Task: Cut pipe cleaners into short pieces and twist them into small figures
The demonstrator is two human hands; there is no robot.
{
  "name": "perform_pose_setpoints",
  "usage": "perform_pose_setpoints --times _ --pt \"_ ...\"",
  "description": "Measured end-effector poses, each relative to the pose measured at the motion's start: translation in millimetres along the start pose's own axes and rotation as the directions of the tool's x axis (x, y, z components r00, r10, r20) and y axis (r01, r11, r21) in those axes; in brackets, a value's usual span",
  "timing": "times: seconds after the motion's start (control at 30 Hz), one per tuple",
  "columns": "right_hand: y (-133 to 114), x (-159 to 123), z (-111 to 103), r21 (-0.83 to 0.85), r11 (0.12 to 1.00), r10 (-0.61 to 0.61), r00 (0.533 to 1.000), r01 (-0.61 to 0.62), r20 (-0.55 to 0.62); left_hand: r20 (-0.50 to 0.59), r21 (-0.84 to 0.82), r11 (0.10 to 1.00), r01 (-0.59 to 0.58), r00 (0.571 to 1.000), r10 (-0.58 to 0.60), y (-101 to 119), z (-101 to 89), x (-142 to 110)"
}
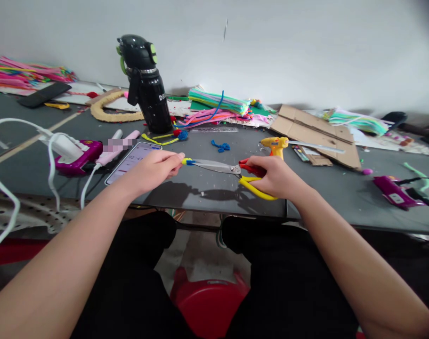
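My right hand [276, 176] grips a pair of scissors [217, 165] with one red and one yellow handle, held above the desk with the blades pointing left. The blade tips meet a small yellow and blue piece of pipe cleaner [186, 161], which my left hand [157, 170] pinches between thumb and fingers. Most of that piece is hidden by the fingers. Behind the blades, a blue curled bit of pipe cleaner [220, 146] lies on the desk. A yellow length with a blue and red end [165, 140] rests farther left.
A black bottle [149, 89] stands at the back left, near a phone [129, 160] and a purple power strip [78, 157]. Right of centre lie a yellow glue gun [276, 145] and cardboard [313, 129]. Pipe cleaner bundles [219, 100] line the wall. Another purple power strip [398, 192] sits far right.
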State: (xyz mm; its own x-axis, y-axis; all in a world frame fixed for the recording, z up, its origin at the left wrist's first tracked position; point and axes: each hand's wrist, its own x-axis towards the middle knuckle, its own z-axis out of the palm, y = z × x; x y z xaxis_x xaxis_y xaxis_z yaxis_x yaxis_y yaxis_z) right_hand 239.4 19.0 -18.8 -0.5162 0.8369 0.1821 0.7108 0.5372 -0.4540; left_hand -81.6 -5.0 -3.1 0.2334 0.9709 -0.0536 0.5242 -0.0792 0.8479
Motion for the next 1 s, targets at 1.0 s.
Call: perform_pose_setpoints --times 1.0 --pt "-7.2 2.7 0.9 -0.184 0.978 -0.124 0.979 0.094 -0.163 0.226 -0.371 0.856 0.36 0.929 -0.293 1.7 -9.4 -1.3"
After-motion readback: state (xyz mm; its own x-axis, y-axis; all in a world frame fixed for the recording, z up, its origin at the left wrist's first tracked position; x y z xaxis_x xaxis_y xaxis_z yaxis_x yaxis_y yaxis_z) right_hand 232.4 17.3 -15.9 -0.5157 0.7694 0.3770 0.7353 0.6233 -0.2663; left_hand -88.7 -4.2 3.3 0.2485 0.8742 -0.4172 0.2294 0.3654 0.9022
